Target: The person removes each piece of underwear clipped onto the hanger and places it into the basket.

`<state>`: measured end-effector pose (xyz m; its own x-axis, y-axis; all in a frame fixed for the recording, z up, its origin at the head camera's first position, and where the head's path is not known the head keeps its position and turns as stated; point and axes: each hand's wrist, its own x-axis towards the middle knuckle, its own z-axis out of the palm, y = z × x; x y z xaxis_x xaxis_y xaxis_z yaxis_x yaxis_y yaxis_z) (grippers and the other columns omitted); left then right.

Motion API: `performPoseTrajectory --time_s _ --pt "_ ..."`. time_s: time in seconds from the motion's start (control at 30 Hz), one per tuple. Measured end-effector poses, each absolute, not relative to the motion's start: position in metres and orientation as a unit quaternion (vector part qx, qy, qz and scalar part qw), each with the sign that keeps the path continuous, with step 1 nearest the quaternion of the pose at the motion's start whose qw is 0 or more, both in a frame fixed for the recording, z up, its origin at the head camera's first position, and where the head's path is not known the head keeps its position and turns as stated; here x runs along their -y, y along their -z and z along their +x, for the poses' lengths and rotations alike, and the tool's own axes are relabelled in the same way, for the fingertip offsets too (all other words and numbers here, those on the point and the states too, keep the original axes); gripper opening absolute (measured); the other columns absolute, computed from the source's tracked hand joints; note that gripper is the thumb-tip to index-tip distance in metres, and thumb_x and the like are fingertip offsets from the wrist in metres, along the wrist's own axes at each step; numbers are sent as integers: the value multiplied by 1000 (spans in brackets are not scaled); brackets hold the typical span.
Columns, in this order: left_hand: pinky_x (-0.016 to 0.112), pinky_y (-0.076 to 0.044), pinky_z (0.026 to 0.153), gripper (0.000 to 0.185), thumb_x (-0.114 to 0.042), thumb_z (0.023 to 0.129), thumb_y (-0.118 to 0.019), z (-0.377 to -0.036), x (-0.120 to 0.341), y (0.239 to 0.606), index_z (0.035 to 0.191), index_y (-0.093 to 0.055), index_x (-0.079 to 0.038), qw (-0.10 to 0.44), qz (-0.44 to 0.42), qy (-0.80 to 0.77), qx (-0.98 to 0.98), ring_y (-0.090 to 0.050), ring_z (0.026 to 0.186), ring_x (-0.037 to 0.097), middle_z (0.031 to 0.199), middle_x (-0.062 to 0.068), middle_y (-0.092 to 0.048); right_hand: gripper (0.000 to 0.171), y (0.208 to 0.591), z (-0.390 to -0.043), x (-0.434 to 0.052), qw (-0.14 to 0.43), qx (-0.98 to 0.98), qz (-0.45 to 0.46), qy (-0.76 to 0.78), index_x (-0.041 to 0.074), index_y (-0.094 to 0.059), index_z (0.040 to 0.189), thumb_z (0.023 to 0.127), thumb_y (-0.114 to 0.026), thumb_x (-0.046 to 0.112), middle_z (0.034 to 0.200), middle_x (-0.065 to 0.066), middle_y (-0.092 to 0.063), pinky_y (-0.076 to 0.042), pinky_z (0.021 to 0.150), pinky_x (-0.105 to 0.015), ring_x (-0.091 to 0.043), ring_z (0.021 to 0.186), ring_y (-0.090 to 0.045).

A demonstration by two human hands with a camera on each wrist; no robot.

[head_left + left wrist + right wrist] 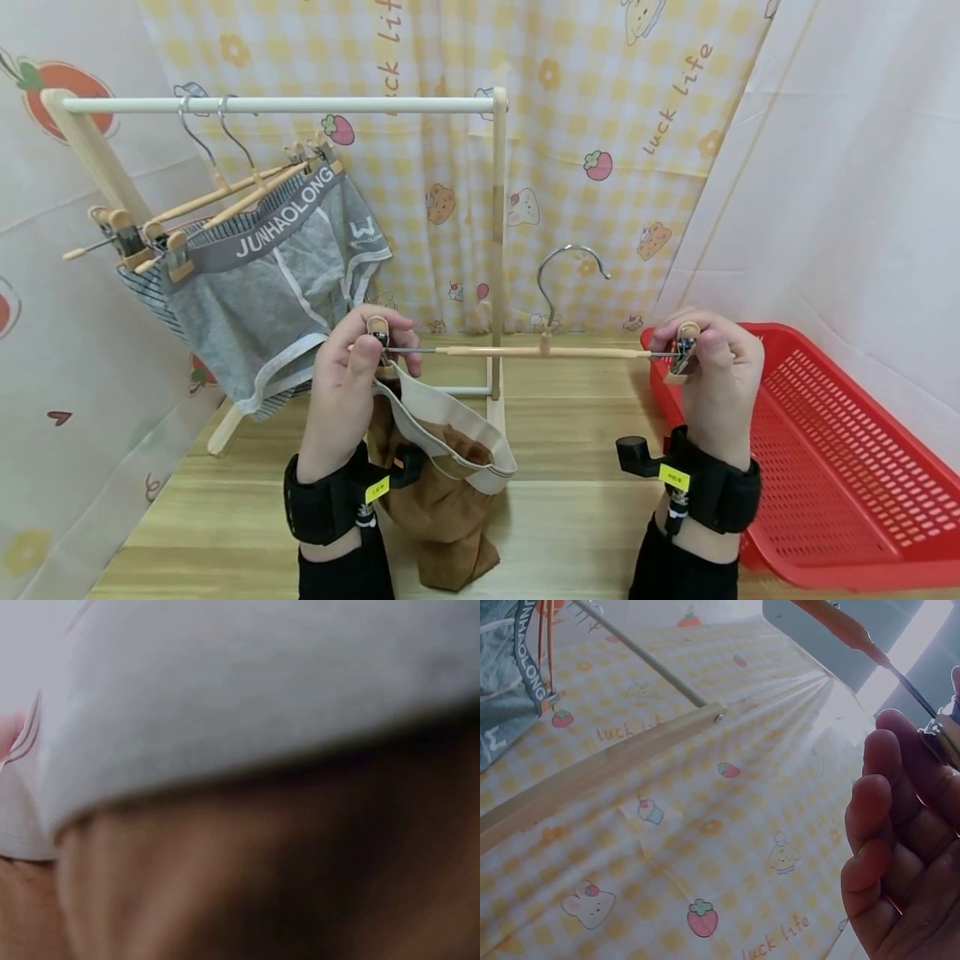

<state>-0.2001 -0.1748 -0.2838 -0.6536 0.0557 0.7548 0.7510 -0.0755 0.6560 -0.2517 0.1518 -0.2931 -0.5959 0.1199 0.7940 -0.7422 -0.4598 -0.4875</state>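
Note:
A clip hanger (545, 350) with a metal hook is held level between both hands. My left hand (348, 367) pinches the clip at its left end. Brown underpants (442, 517) with a pale waistband (457, 417) hang below that clip by one side of the waistband. Their other side droops free to the right. In the left wrist view the waistband (247, 697) and brown cloth (172, 877) fill the picture, blurred. My right hand (723, 375) pinches the right-end clip (683, 350), which has no cloth in it. Curled fingers of the right hand (907, 847) show in the right wrist view.
Behind on the left stands a rack with a white rail (300, 105) and wooden posts (498, 250). Grey underpants (262, 292) and a striped pair hang there on two clip hangers. A red plastic basket (825, 500) sits at right on the wooden table (577, 525).

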Motion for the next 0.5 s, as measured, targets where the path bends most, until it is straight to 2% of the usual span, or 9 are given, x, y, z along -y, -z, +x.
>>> performPoseTrajectory --time_s 0.13,0.5 --pt "32 -51 69 49 -40 101 -53 -200 173 284 99 -57 8 275 -335 661 613 -60 71 22 90 12 -60 39 294 -252 -152 275 439 358 -777 -15 -65 74 93 -69 18 72 -15 -68 -46 46 -18 -17 60 -65" --pt "31 -50 70 40 -32 103 -53 -206 173 285 96 -60 7 305 -333 659 602 -59 71 20 94 12 -60 36 294 -254 -151 269 444 349 -781 -16 -65 75 93 -68 16 73 -16 -69 -49 47 -18 -17 59 -66"
